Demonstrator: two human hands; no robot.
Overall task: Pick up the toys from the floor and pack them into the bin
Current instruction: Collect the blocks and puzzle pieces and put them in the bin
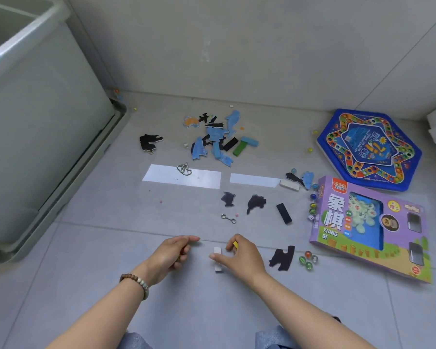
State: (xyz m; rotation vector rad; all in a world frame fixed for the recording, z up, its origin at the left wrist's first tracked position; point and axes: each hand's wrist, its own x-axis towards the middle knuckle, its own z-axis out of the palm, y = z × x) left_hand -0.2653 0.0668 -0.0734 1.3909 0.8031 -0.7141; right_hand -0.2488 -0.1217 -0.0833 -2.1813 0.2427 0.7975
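right hand (242, 258) | fingers (233, 238) pinched yellow block (235, 245), thumb touched white block (217, 251), likely gathering both | left hand (170, 255) curled, hold unclear

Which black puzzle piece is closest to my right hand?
The black piece just right of your right hand, beside the marbles; the rest lie clearly farther off.

Soft even light, bright patches (161, 175) on floor (312, 311), edges bowed, slight blur
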